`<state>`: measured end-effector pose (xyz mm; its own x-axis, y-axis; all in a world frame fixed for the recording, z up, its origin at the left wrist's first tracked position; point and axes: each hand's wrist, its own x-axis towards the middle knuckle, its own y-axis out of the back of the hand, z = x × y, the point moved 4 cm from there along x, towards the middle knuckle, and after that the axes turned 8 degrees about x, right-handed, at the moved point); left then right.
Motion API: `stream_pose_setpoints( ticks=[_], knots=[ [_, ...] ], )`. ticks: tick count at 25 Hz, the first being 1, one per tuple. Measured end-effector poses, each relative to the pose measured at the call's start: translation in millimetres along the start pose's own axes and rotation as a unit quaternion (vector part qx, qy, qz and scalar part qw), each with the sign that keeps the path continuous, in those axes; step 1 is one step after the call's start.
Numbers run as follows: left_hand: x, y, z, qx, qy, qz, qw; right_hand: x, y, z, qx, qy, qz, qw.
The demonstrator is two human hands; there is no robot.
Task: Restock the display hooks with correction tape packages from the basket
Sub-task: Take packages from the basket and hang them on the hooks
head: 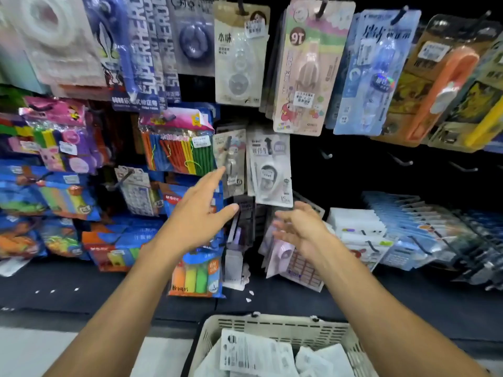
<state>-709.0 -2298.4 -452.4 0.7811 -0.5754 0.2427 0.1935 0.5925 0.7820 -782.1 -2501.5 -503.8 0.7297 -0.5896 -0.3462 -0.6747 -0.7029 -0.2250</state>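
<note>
1. Both arms are stretched toward the display wall. The left hand point(200, 210) has its fingers straight and spread, holding nothing, with the fingertips right by a grey correction tape package point(230, 161) hanging on a hook.
2. The right hand point(300, 229) is loose and empty too, fingers apart and a bit blurry, just below another hanging white package point(269, 170).
3. The basket point(275, 326) sits at the bottom, between the forearms, with more white packages point(253, 355) lying flat inside.
4. A few bare hooks point(402, 161) stick out of the dark panel on the right.
</note>
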Motion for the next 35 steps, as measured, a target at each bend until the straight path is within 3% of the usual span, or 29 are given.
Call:
stream_pose_setpoints(
  ticks=[3,6,7,8,9,10,11,13,16,20,24,27,29,31,35],
  knots=[
    [-23,-37,-15,0.133,0.024,-0.099,0.986,-15,42,56,-0.081,0.0,-0.006,0.997],
    [-67,-110,-20,0.245,-0.046,-0.298,0.921,-45,91,160,-0.25,-0.102,-0.081,0.959],
    [-87,-134,-25,0.26,-0.06,-0.367,0.891,-52,106,192,-0.364,-0.102,-0.126,0.917],
    [-106,-155,-31,0.27,-0.062,-0.426,0.861,-56,119,220,-0.523,-0.056,-0.193,0.828],
    [-123,-170,-40,0.276,-0.054,-0.467,0.838,-62,131,245,-0.651,-0.015,-0.261,0.713],
    [-138,-180,-49,0.284,-0.041,-0.493,0.821,-68,141,264,-0.728,0.017,-0.315,0.608],
    [-152,-188,-58,0.294,-0.03,-0.512,0.807,-72,154,281,-0.758,0.033,-0.363,0.541],
    [-172,-198,-71,0.31,-0.025,-0.54,0.782,-73,182,301,-0.769,0.019,-0.416,0.485],
    [-182,-206,-77,0.31,-0.024,-0.561,0.767,-72,211,314,-0.793,0.04,-0.418,0.442],
    [-169,-222,-65,0.305,-0.046,-0.545,0.78,-77,206,336,-0.812,0.144,-0.366,0.432],
    [-157,-236,-55,0.302,-0.079,-0.53,0.789,-69,198,335,-0.799,0.211,-0.381,0.414],
    [-155,-239,-54,0.3,-0.078,-0.529,0.79,-82,184,351,-0.806,0.305,-0.381,0.335],
    [-158,-240,-56,0.308,-0.08,-0.535,0.783,-95,172,374,-0.825,0.319,-0.376,0.276],
    [-161,-238,-58,0.31,-0.076,-0.538,0.78,-94,162,383,-0.839,0.315,-0.341,0.285],
    [-165,-235,-60,0.305,-0.067,-0.54,0.781,-81,155,373,-0.828,0.259,-0.336,0.366]
  ],
)
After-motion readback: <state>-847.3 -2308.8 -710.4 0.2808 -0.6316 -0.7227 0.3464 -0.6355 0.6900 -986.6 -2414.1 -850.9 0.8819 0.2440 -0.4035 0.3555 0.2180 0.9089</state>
